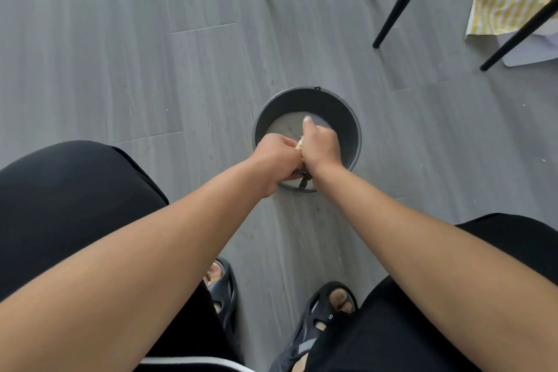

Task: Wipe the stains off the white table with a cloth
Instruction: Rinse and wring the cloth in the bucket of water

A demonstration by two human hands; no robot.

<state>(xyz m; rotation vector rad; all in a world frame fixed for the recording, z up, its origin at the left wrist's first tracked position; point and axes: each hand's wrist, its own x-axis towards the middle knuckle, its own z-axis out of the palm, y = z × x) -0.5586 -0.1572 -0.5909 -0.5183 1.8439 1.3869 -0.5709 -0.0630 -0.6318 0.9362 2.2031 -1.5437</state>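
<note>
In the head view, the step in hand looks like wringing: 2 fists meet over the bucket (353,142), just below frame centre. The left hand (276,157), at 9 o'clock of the cloth (300,143), has its fingers curled tight round one end. The right hand (320,145), at 3 o'clock, grips the other end with fingers pressed together and 1 digit poking out toward 12 o'clock. To do this well, I judge the 2 hands should twist in opposite directions and hold above the bucket's mouth, so drips fall into the water (283,127) rather than onto the floor (120,54); a cloth left too wet would likely smear the stains. The cloth is almost wholly hidden in the grip. A pale, yellowish bunch shows between the fists, and a black-and-white checked end hangs out at 6 o'clock over the near rim. It looks crumpled; how wet it is cannot be told. The water is shallow and cloudy. The white table is not in view; 4 black legs (401,0) stand at 12 to 2 o'clock, well apart from the bucket.
</note>
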